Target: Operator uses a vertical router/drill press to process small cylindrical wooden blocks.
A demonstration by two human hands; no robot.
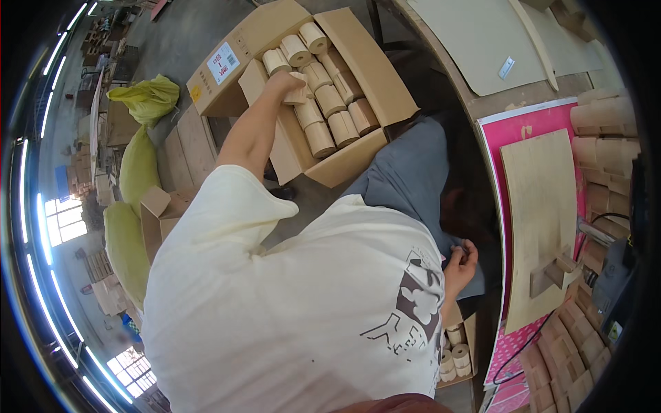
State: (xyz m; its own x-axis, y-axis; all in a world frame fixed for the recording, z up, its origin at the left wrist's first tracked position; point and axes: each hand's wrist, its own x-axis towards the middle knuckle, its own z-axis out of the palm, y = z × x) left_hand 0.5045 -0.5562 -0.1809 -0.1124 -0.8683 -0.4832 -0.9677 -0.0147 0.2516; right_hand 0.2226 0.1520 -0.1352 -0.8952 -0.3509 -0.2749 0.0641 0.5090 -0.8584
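Note:
At the upper middle, my left hand [284, 87] reaches over an open cardboard box [342, 162] and is closed around a pale wooden piece [300, 89]. Its exact shape is partly covered by my fingers. Below and beside it in the box stand several short wooden cylinders [330, 100], packed in rows, some with a hole in the end. My right hand [461, 265] hangs by my blue trousers [413, 162] at the right, well away from the box. Its fingers are loosely curled and slightly apart, with nothing seen in them.
A workbench [530, 89] runs along the right, with a plywood board [540, 227] on a pink sheet. Stacked wooden pieces [606, 144] line its far side. A second box [470, 327] of cylinders sits at the lower right. Yellow-green sacks [140, 168] stand at the left.

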